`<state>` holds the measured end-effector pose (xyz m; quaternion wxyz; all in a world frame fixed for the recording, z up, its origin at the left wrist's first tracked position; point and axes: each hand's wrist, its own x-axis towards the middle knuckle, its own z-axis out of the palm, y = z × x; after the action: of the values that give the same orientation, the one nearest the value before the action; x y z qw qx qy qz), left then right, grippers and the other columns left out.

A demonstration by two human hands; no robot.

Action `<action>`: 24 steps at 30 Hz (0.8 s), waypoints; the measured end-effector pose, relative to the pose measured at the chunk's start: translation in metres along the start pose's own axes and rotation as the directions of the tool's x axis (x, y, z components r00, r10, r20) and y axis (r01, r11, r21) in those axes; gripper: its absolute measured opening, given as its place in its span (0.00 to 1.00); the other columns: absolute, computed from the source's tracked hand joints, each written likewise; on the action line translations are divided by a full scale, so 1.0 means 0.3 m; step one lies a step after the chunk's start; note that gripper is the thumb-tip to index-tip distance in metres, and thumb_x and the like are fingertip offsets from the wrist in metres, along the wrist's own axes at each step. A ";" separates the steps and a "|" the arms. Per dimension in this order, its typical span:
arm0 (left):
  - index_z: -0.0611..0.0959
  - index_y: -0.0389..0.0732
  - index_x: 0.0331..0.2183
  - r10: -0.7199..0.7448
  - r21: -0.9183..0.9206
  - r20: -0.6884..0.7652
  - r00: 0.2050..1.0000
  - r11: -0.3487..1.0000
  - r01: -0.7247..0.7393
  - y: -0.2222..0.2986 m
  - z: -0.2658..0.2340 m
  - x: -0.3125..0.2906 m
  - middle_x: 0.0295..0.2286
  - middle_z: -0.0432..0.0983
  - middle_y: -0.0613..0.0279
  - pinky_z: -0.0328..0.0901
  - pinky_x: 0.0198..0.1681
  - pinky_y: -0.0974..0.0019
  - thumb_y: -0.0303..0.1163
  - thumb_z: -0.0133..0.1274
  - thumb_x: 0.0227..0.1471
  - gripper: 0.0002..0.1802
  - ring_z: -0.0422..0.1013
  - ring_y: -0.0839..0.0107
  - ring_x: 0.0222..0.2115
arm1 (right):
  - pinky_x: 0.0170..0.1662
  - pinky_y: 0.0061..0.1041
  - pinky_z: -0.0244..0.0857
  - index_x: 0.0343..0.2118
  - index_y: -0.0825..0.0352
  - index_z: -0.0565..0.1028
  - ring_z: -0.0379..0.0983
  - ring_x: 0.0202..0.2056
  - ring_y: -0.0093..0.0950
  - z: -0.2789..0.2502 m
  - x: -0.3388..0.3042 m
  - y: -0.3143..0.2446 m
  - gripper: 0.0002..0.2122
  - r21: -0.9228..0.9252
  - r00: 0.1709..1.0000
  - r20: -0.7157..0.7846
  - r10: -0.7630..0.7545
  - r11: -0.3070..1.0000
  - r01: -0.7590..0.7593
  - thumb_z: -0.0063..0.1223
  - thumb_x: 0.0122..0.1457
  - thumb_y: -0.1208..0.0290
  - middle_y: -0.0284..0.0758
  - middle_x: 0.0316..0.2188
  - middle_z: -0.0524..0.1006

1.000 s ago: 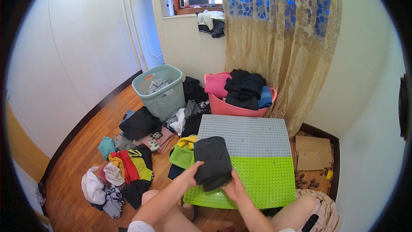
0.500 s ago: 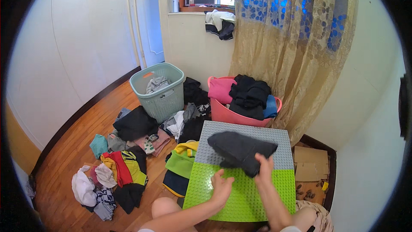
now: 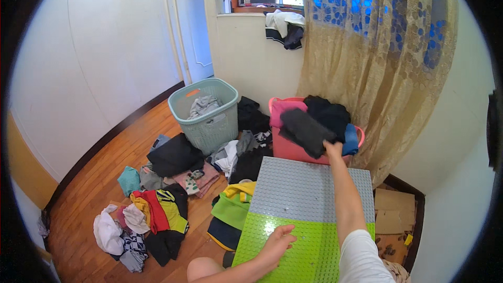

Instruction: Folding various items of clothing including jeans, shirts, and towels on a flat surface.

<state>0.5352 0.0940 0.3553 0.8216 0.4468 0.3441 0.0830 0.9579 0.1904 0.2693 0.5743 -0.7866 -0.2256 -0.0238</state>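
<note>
right hand point(image 3: 331, 149) pinching folded dark garment point(image 3: 305, 131) over pink basket point(image 3: 291, 148), arm stretched out, left hand point(image 3: 279, 239) fingers spread flat on studded board point(image 3: 309, 188)

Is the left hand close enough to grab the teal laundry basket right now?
Probably not. The left hand lies flat on the green part of the table, while the teal laundry basket stands far off across the floor, beyond piles of clothes.

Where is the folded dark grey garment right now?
In the head view, the folded dark grey garment is held up in the right hand over the pink laundry basket, just beyond the far edge of the grey-and-green studded table.
</note>
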 end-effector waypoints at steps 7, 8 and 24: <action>0.67 0.39 0.48 0.003 -0.032 -0.063 0.998 0.999 -0.005 0.008 -0.083 -0.028 0.45 0.63 0.59 0.59 0.44 0.68 0.30 0.47 0.48 0.24 0.61 0.73 0.44 | 0.45 0.32 0.59 0.44 0.72 0.63 0.67 0.38 0.38 0.152 -0.447 -0.107 0.21 -0.062 0.987 0.058 -0.150 0.986 0.153 0.50 0.43 0.78 0.43 0.34 0.71; 0.67 0.39 0.48 -0.006 -0.029 -0.034 0.999 1.000 0.005 0.011 -0.079 -0.027 0.44 0.63 0.59 0.59 0.43 0.68 0.30 0.46 0.47 0.23 0.60 0.73 0.44 | 0.46 0.32 0.58 0.44 0.71 0.63 0.66 0.39 0.38 0.149 -0.524 -0.124 0.21 -0.017 0.955 0.063 -0.290 0.956 0.291 0.49 0.43 0.78 0.42 0.36 0.70; 0.73 0.41 0.36 0.657 -0.488 0.140 0.741 0.696 -0.526 0.326 -0.298 -0.350 0.28 0.72 0.65 0.63 0.30 0.71 0.32 0.47 0.44 0.13 0.67 0.76 0.28 | 0.58 0.40 0.43 0.52 0.69 0.60 0.51 0.56 0.42 0.188 -1.375 -0.291 0.22 -0.292 0.698 0.675 0.239 0.955 -0.044 0.42 0.56 0.64 0.46 0.54 0.58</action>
<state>0.4161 0.1654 0.4516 0.8675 0.3548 0.0230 0.3480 0.5420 0.1277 0.2060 0.3395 -0.8178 -0.3604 0.2934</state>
